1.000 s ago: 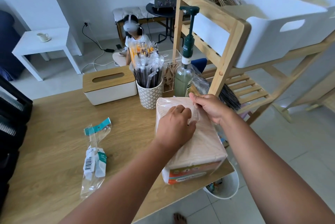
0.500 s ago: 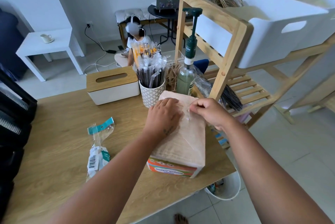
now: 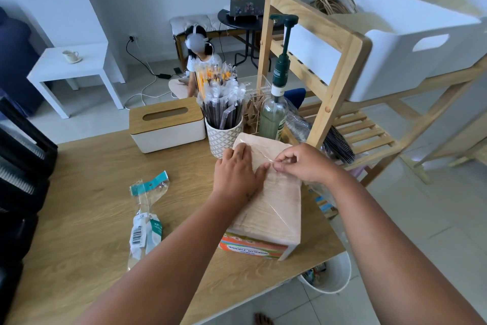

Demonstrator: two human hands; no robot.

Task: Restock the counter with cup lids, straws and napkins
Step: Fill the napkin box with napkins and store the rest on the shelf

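Pressing flat on the napkin pack (image 3: 266,208), left hand (image 3: 237,172) fingers straight, right hand (image 3: 303,164) pinching its clear wrap.

The wooden tabletop (image 3: 87,193) is carrying a white tissue box (image 3: 167,128), a patterned cup (image 3: 223,137) of wrapped straws (image 3: 221,98) just beside it, a pump bottle (image 3: 274,116), and a napkin pack (image 3: 271,208) sitting near the right edge; a plastic wrapper (image 3: 146,219) is lying apart, leftward.

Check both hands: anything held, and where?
The clear plastic wrap atop the beige napkin pack, pinched by the right hand; left hand only presses flat on it.
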